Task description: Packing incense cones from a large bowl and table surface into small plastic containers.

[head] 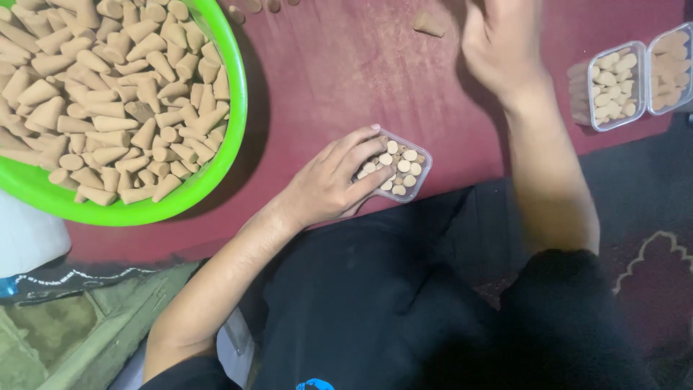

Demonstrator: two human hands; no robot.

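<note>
Two filled clear boxes (pixel 635 83) far right; dark patterned rug (pixel 650 260) below.

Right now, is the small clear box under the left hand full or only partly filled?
Nearly full: small clear box shows cone bases packed across it, though left hand hides part.

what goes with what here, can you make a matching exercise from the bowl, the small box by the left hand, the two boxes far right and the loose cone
Things:
1. green bowl
2. small clear box
3. two clear boxes
4. loose cone

Places or states:
A. lying alone on the red mat, top centre
B. under the fingers of the left hand
C. heaped with tan cones, top left
D. side by side at the right edge

Pairs: 1-C, 2-B, 3-D, 4-A
</note>
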